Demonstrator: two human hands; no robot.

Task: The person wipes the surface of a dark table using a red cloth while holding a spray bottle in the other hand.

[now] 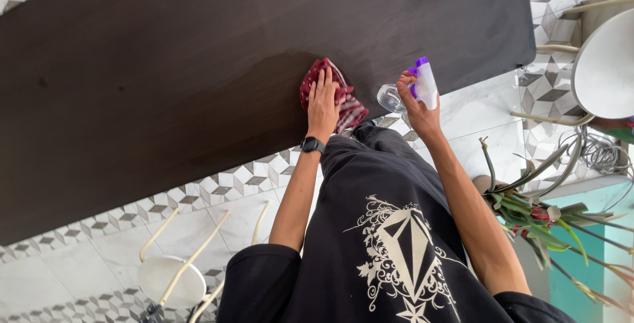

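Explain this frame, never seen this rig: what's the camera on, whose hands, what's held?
One camera, worn on a person's head, looks down at their own two bare hands; no robot. The left hand, a black watch on its wrist, lies flat on a red patterned cloth on the dark wooden table. The right hand grips a clear spray bottle with a white and purple head at the table's edge. White stools and a potted plant stand on the tiled floor.

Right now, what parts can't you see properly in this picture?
- Red cloth, head view: the left hand lies flat on it and hides its middle.
- Spray bottle: the right hand covers its neck, and how full it is can't be told.
- Dark table: cut off by the picture's top and left edges.
- White stool: its legs run off the bottom edge.
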